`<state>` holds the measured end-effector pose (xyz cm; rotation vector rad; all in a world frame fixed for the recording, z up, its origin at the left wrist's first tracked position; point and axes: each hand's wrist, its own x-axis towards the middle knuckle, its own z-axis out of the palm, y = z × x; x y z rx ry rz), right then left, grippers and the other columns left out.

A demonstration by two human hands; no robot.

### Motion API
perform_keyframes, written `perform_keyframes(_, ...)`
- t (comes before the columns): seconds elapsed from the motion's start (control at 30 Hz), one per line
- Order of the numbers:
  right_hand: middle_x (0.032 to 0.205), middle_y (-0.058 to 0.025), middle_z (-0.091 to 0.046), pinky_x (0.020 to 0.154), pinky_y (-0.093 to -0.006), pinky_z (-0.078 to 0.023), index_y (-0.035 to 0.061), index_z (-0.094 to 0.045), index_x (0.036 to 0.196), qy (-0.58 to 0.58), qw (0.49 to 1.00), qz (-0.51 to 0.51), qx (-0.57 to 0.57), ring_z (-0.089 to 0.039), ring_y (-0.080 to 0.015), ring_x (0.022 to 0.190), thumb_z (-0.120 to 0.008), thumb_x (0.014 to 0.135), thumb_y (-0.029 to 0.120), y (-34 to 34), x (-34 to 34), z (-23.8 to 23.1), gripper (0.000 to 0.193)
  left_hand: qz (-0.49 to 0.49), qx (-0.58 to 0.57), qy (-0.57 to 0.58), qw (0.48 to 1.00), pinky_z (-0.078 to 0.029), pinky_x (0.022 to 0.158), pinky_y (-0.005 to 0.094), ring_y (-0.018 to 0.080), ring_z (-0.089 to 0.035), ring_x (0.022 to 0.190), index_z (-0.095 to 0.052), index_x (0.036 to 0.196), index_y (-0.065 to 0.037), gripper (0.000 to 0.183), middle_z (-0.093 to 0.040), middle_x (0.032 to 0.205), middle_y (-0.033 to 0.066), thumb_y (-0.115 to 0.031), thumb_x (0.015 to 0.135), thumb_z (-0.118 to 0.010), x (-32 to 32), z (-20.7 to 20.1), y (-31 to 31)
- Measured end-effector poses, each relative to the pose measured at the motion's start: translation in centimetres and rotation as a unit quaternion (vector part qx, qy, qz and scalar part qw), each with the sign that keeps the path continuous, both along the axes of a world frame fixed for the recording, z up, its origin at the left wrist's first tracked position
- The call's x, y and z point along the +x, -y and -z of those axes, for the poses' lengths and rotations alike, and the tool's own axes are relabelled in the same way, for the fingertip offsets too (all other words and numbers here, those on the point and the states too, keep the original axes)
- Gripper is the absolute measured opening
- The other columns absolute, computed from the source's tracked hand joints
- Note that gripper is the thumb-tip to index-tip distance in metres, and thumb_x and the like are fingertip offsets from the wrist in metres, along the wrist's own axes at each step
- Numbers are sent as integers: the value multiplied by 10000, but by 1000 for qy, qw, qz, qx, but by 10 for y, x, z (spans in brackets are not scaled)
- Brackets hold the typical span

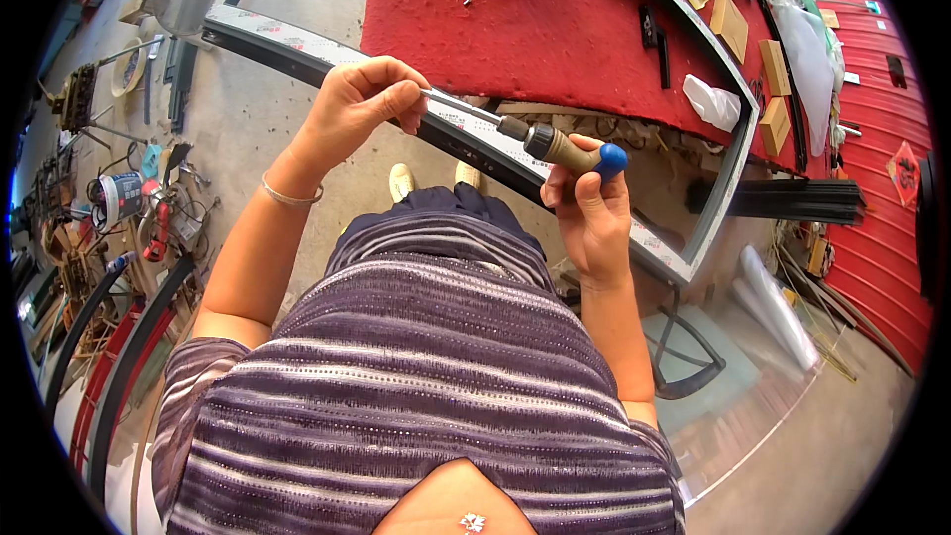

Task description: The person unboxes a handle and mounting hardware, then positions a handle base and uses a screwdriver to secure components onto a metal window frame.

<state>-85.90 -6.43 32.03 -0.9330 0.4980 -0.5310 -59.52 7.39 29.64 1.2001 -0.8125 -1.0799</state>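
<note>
A screwdriver (pixel 569 153) with a brown-and-black handle, a blue end cap and a long metal shaft lies crosswise before my chest, held in the air. My right hand (pixel 597 228) closes its fingertips around the handle near the blue cap. At the other end, my left hand (pixel 369 101) pinches the tip of the shaft between thumb and fingers. Whether a small piece sits in that pinch is hidden by the fingers. Just beyond both hands runs the near bar of a large window frame (pixel 282 36), dark with white printed film.
The frame rests on a table with a red cloth (pixel 495 40). Small cardboard boxes (pixel 730 28), a white crumpled sheet (pixel 711 102) and black strips (pixel 783 200) lie at the right. Tools and a white-labelled bucket (pixel 121 196) crowd the left floor. Glass panes (pixel 698 357) lie lower right.
</note>
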Motion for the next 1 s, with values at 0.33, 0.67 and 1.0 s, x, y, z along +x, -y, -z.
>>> perform_keyframes(0.33,920,-43,-583,712,-314,-418,99,-533,1295,90,975,13,203,-524,-170,776,-592,944,313,-2,-4,22,415,-31,-32,-58,997,-543,752,290,149,-653,817,-608,1166,39,366,-674,934,97,-270,974,-572,-21,8,-1)
perform_keyframes(0.67,924,-29,-568,711,-317,-396,96,-510,1311,67,978,46,192,-501,-167,786,-588,945,329,-3,-30,24,441,3,157,-287,945,-378,1053,444,261,-494,1244,-405,1373,11,671,-516,1344,113,-312,872,-714,-54,161,-18)
perform_keyframes(1.0,924,-76,-603,735,-299,-433,65,-538,1263,-67,991,80,79,-536,-171,784,-623,937,250,-7,-49,18,384,25,83,-303,949,-323,1135,408,249,-498,1256,-495,1301,25,553,-558,1313,114,-259,873,-698,-51,206,-9)
